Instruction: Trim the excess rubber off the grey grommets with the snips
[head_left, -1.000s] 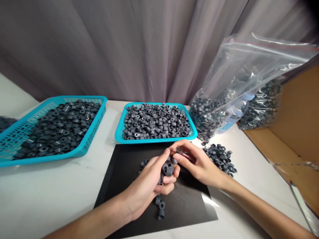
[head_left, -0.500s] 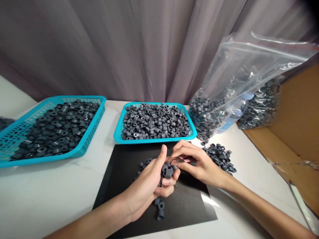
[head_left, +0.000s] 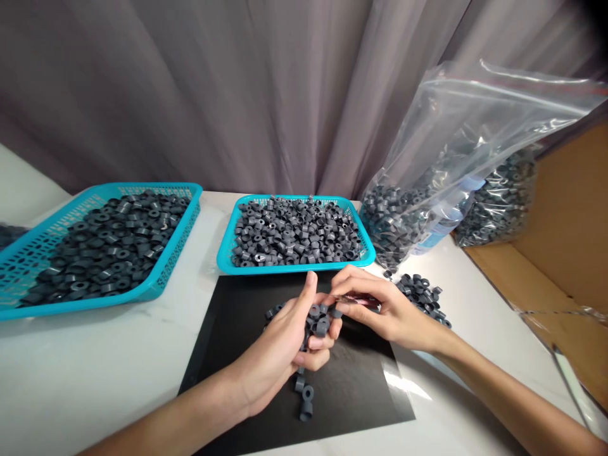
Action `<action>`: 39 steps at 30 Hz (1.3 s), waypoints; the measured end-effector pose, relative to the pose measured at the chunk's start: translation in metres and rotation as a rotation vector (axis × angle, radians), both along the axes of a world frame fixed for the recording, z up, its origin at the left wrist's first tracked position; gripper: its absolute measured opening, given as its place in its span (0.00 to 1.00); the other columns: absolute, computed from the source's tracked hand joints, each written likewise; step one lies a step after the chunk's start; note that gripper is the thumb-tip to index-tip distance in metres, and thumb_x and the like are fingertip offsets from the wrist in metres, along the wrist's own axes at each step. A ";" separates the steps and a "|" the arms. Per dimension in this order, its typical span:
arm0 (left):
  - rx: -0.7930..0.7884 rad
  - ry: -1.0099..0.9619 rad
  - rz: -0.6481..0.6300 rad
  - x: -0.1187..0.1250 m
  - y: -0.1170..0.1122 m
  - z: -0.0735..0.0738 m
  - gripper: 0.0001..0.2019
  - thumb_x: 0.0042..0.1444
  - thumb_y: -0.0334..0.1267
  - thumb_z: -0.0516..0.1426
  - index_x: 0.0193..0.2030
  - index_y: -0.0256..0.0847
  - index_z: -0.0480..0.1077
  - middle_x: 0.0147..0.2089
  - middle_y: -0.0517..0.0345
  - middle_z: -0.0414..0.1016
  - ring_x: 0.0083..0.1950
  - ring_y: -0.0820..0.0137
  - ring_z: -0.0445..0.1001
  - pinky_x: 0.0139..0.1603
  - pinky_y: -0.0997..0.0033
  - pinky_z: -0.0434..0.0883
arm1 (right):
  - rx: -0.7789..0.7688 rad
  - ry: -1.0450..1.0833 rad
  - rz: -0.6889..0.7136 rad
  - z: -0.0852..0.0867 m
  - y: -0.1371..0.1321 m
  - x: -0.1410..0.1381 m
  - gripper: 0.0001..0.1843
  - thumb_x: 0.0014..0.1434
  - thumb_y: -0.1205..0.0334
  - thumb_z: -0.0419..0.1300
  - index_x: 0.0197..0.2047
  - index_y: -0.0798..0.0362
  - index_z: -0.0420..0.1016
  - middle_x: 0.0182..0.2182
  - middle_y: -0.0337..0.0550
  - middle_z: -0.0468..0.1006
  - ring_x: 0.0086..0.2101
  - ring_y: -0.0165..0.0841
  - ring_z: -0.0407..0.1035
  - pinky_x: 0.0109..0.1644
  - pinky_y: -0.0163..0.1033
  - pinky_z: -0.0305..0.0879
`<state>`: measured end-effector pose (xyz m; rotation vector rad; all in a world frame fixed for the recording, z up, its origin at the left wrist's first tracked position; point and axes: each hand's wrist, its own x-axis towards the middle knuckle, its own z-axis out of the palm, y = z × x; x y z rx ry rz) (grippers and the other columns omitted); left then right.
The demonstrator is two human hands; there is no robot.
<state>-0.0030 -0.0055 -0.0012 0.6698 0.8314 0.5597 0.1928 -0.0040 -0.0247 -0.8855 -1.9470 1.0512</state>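
My left hand (head_left: 280, 358) is cupped, thumb up, around a handful of small grey plastic rings (head_left: 321, 327). Close against it, my right hand (head_left: 380, 310) pinches a slim, pinkish metallic tool (head_left: 358, 301) that looks like tweezers; its tip is hard to make out. One grey ring (head_left: 335, 312) sits at the right fingertips, at the edge of the handful. Both hands are above a black mat (head_left: 351, 405). Several loose rings (head_left: 306, 394) lie on the mat below the left hand, and more (head_left: 272, 313) show partly behind it.
A turquoise basket (head_left: 294, 270) full of rings stands behind the mat, with a larger one (head_left: 154, 286) at left. On the right are a ring pile (head_left: 422, 294), an open plastic bag (head_left: 399, 215) of rings, a water bottle (head_left: 444, 221), another filled bag (head_left: 498, 202) and a cardboard box (head_left: 565, 221).
My right hand has shifted slightly to the right with the tool. The rings in my left palm have rearranged a little, and the left fingers have moved slightly.
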 end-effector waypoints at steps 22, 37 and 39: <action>0.072 0.019 -0.061 -0.001 -0.004 -0.004 0.21 0.66 0.55 0.56 0.37 0.35 0.70 0.29 0.64 0.63 0.23 0.83 0.48 0.19 0.81 0.41 | -0.308 0.274 0.007 -0.010 0.003 0.000 0.16 0.69 0.48 0.59 0.42 0.53 0.69 0.35 0.38 0.65 0.32 0.28 0.59 0.38 0.35 0.59; -0.043 -0.044 -0.012 -0.004 -0.003 -0.007 0.19 0.62 0.52 0.61 0.38 0.35 0.70 0.28 0.63 0.64 0.23 0.83 0.49 0.20 0.81 0.41 | -0.242 0.024 -0.013 0.018 -0.009 0.003 0.12 0.72 0.52 0.53 0.42 0.51 0.68 0.36 0.41 0.70 0.34 0.30 0.63 0.38 0.35 0.62; -0.063 -0.022 0.004 -0.005 -0.004 -0.009 0.17 0.63 0.49 0.60 0.38 0.33 0.71 0.28 0.64 0.62 0.23 0.83 0.49 0.20 0.81 0.41 | 0.034 -0.206 -0.162 0.046 -0.014 0.009 0.07 0.72 0.57 0.53 0.45 0.50 0.68 0.38 0.44 0.72 0.36 0.33 0.65 0.41 0.38 0.64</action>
